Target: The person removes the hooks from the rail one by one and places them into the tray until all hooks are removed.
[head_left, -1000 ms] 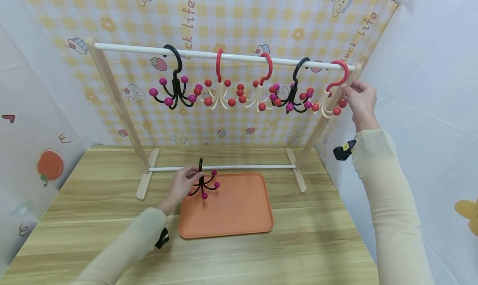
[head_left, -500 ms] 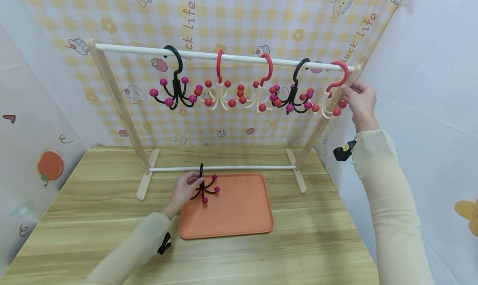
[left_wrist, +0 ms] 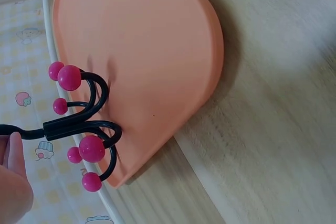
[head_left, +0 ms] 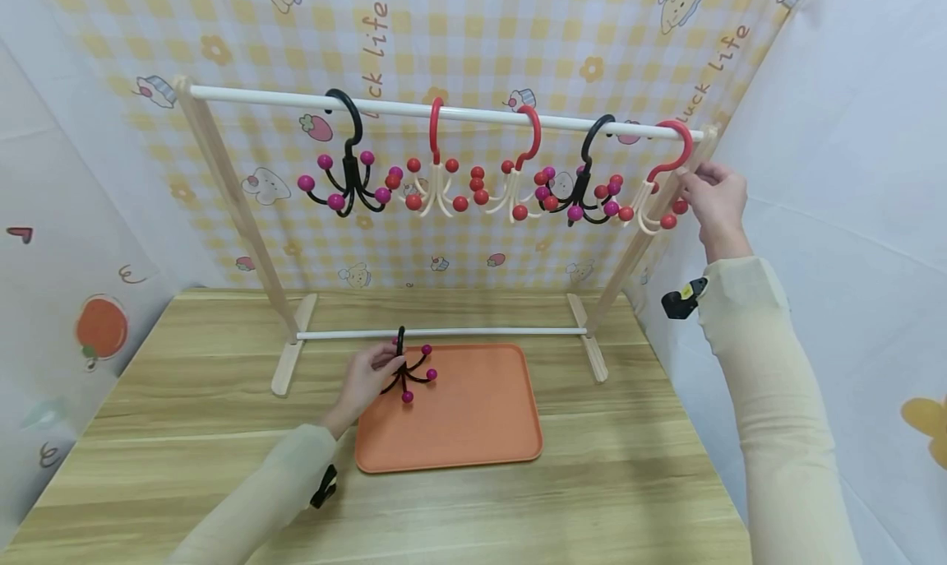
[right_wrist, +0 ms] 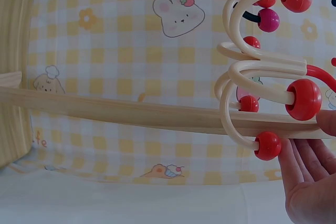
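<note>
My left hand [head_left: 367, 380] pinches a black octopus-style hook hanger [left_wrist: 73, 127] by its stem. The hanger stands upright over the left rear part of an orange tray [head_left: 473, 417], its curved arms tipped with magenta balls close above the tray in the left wrist view. Up at the right, my right hand [head_left: 718, 203] holds the wooden side post [right_wrist: 157, 116] of a rack near its top, thumb on one side and fingers on the other. Right beside those fingers hangs a cream hook hanger [right_wrist: 273, 66] with a red hook and red balls.
Along the rack's white top rail [head_left: 259, 98] hang a black hanger [head_left: 350, 170] at left, two cream ones with red hooks, and another black hanger [head_left: 580, 188]. A lower white rail [head_left: 503, 331] runs behind the tray. Wooden feet [head_left: 284, 368] rest on the table [head_left: 592, 483].
My left hand has lowered the black hanger slightly toward the tray, mostly in the first half second. My right hand stays at the post.
</note>
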### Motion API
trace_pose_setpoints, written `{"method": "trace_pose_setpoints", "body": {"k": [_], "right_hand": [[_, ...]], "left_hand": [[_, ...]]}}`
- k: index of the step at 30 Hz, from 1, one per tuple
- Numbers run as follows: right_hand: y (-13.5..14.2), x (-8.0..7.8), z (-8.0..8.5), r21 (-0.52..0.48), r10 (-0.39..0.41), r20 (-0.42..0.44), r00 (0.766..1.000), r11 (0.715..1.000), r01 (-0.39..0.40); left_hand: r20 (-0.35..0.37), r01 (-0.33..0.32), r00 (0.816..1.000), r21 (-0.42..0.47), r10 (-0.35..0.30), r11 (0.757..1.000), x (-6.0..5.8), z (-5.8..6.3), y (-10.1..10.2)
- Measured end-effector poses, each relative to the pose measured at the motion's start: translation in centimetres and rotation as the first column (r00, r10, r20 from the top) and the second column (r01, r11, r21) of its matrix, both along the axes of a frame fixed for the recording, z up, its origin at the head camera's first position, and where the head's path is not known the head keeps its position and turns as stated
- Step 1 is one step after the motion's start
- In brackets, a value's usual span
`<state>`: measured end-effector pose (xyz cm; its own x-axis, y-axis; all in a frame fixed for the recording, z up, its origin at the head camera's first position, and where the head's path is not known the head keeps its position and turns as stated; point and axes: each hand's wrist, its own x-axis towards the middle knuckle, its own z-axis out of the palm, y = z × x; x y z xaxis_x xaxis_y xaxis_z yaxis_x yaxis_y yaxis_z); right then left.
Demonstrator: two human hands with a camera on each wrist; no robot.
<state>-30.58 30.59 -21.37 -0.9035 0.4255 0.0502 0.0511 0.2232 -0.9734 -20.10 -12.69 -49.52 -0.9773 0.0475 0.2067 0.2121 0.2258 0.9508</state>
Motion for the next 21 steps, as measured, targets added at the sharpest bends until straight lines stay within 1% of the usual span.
{"method": "trace_pose_setpoints", "body": {"k": [3,6,9,11,12,13,14,15,17,18,19,20,21], "right_hand": [[-0.1,0.0,0.0,0.001,0.0,0.001,1.0,1.0,0.0],[-0.1,0.1,0.1,0.003,-0.001,0.0,1.0,1.0,0.001],[-0.1,-0.1,0.0,0.007,-0.001,-0.004,1.0,1.0,0.001],[0.0,-0.1,-0.1,0.006,-0.001,-0.009,1.0,1.0,0.001],[0.0,-0.2,-0.1,0.008,-0.001,-0.011,1.0,1.0,0.001],[0.0,-0.2,-0.1,0.01,-0.001,-0.013,1.0,1.0,0.001],[0.0,-0.2,-0.1,0.01,-0.001,-0.016,1.0,1.0,0.001],[0.0,-0.1,-0.1,0.009,-0.001,-0.017,1.0,1.0,0.001],[0.0,-0.1,-0.1,0.007,0.001,-0.018,1.0,1.0,-0.001],[0.0,-0.1,0.0,0.006,0.001,-0.017,1.0,1.0,-0.001],[0.0,-0.1,0.0,0.003,0.001,-0.018,1.0,1.0,0.0],[0.0,-0.1,0.0,0.004,0.001,-0.019,1.0,1.0,-0.001],[0.0,-0.1,0.0,0.006,0.0,-0.018,1.0,1.0,0.0]], "left_hand": [[0.013,-0.01,1.0,-0.015,0.01,1.0,0.3,0.4,-0.2],[0.023,-0.028,0.999,-0.03,0.029,0.999,0.4,1.2,-0.6],[0.007,-0.04,0.999,-0.051,0.041,0.998,0.3,2.1,-1.2],[-0.009,-0.046,0.999,-0.072,0.046,0.996,0.0,2.6,-1.9],[-0.041,-0.039,0.998,-0.064,0.037,0.997,-0.6,2.1,-2.5],[-0.056,-0.042,0.998,-0.072,0.038,0.997,-0.8,2.4,-2.9],[-0.09,-0.029,0.996,-0.048,0.025,0.998,-1.6,1.8,-3.6],[-0.097,-0.035,0.995,-0.067,0.029,0.997,-1.7,2.5,-3.9],[-0.138,-0.051,0.99,-0.081,0.039,0.995,-1.8,4.1,-4.4],[-0.158,-0.061,0.986,-0.095,0.046,0.994,-1.4,5.5,-4.3],[-0.175,-0.084,0.983,-0.123,0.062,0.989,-0.7,7.6,-4.0],[-0.188,-0.089,0.98,-0.13,0.063,0.988,-0.3,9.1,-3.9],[-0.184,-0.111,0.98,-0.168,0.079,0.98,0.6,11.3,-3.4]]}}
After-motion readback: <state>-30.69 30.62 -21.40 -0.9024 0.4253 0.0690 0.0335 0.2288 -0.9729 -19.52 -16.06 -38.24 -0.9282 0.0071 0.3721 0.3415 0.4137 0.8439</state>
